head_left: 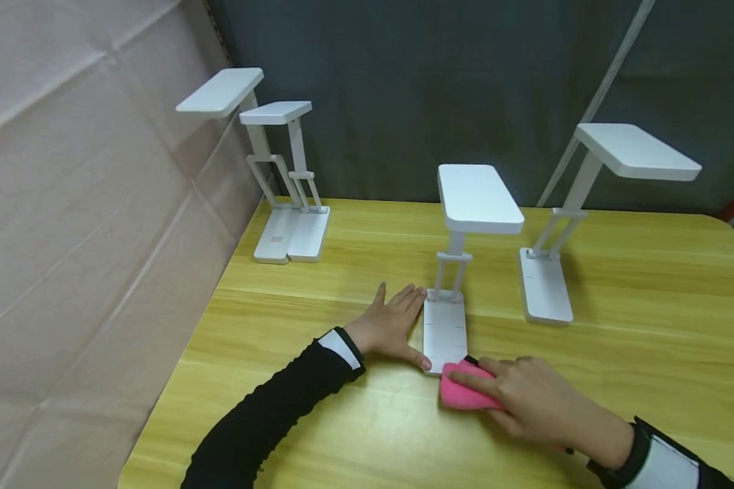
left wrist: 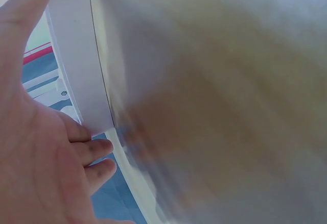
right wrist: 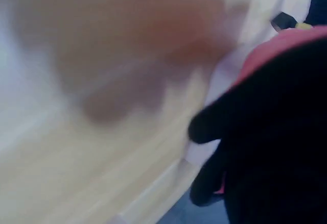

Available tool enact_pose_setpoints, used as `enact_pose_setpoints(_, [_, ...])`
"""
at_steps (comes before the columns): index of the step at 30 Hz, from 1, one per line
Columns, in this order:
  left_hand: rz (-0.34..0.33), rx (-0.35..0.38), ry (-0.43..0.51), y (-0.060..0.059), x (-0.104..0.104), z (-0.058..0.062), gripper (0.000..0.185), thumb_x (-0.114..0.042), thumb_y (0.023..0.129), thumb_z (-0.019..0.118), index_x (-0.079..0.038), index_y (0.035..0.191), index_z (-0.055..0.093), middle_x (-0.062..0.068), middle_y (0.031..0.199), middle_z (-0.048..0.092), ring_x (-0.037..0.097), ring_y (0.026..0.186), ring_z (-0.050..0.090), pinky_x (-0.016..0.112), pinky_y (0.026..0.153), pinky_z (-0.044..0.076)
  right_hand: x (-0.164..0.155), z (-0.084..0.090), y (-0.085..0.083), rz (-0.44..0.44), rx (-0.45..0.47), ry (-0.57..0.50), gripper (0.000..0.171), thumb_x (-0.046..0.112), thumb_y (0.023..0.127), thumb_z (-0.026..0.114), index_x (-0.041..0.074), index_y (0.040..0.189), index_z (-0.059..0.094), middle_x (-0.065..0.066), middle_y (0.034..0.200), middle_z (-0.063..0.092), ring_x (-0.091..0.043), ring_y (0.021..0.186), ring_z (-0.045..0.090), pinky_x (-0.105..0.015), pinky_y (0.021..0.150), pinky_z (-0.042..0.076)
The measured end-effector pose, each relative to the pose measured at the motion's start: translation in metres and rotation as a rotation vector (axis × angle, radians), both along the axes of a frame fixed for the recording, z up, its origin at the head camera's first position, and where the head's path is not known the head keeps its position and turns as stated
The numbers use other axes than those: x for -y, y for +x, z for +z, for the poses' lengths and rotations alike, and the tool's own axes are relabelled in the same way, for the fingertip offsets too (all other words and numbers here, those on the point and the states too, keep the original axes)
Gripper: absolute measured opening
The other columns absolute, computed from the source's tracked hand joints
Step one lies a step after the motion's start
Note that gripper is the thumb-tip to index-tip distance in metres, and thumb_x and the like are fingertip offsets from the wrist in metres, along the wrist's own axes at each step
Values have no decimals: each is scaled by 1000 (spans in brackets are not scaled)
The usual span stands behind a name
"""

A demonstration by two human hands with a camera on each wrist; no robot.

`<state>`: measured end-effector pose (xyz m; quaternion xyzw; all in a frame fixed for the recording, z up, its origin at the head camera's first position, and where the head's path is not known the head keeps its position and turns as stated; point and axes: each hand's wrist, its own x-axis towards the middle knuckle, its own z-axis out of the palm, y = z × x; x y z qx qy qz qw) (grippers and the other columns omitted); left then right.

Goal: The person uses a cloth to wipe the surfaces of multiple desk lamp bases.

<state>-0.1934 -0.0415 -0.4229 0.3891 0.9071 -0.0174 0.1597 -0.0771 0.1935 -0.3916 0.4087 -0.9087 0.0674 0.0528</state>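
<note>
1. Left hand (head_left: 391, 329), palm down on the desk (head_left: 355, 265), its fingers and thumb extended and spread wide; fingertips and thumb tip meet the left edge of the central lamp's base (head_left: 444, 333)
2. Right hand (head_left: 538, 401), holding a pink cloth (head_left: 465, 394) under its fingers at the near right corner of that base; a small black tab (head_left: 471, 360) shows at the cloth's upper edge
3. Central lamp (head_left: 480, 197), white, standing upright between the two hands, its base flat on the desk and its flat head raised above on a jointed stem
4. Right lamp (head_left: 639, 153), of similar form, standing apart and farther back
5. Two left lamps (head_left: 275, 113), standing side by side at the far left of the desk, their bases touching or nearly so
6. Surroundings: a dark backdrop (head_left: 373, 122) behind the desk and a pale, creased sheet (head_left: 85, 204) along its left side; black sleeves (head_left: 275, 401) cover both forearms
</note>
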Motion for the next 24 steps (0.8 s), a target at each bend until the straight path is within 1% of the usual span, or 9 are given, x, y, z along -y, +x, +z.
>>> enact_pose_setpoints(2, [1,0,-3,-1,0,1,128,-85,67,53,-6,153,0,8,160,1,21,145,-1,59,110,0,0,6,-10,1,-12,-21,61,22,73,76,21,132,59,-11,94,66,-6,49,45,-23,43,39])
enact_pose_setpoints(4, [3,2,-2,-1,0,2,128,-84,67,54,-6,153,0,8,160,2,20,145,-1,59,110,0,2,10,-26,-26,-64,-28,61,23,73,76,20,132,59,-11,89,65,-6,47,43,-22,41,35])
enact_pose_setpoints(6, [2,8,-2,0,-1,2,128,-84,67,54,-6,153,1,8,160,3,20,145,-1,59,110,1,4,10,-43,-69,-127,-13,61,22,73,75,20,132,59,-11,84,63,-9,45,42,-23,39,33])
enact_pose_setpoints(8, [-2,21,3,1,-2,1,128,-84,67,54,-6,153,2,8,160,3,20,145,-1,60,110,1,6,6,-57,-103,-187,8,59,23,74,74,19,131,60,-10,80,61,-14,45,45,-25,38,34])
enact_pose_setpoints(11, [-9,36,1,2,-4,0,128,-84,67,54,-5,153,3,9,160,4,21,145,-1,60,110,1,9,-6,-67,-120,-207,23,57,24,77,72,16,131,58,-13,81,61,-17,43,46,-28,37,36])
enact_pose_setpoints(13, [-10,34,-4,3,-6,0,127,-84,67,53,-5,153,3,10,159,4,21,145,0,60,110,1,10,-15,-67,-119,-197,12,58,26,78,73,13,133,57,-14,83,62,-17,44,48,-27,37,38])
enact_pose_setpoints(16, [-5,16,-21,3,-6,2,127,-85,67,53,-5,153,3,10,159,4,20,145,0,59,111,1,12,-22,-62,-129,-173,-5,59,25,78,72,12,133,56,-15,83,62,-15,43,45,-25,37,35])
enact_pose_setpoints(19, [3,4,-30,2,-6,4,128,-85,67,53,-5,153,3,10,159,4,21,145,0,59,111,2,14,-21,-55,-135,-138,-16,58,23,76,71,12,131,55,-13,82,61,-12,44,42,-24,37,33])
enact_pose_setpoints(24, [4,-1,-33,1,-6,8,128,-85,67,53,-5,153,4,10,159,5,22,145,0,60,110,2,15,-16,-39,-112,-69,15,61,22,76,70,14,134,53,-14,87,63,-6,43,35,-22,37,28])
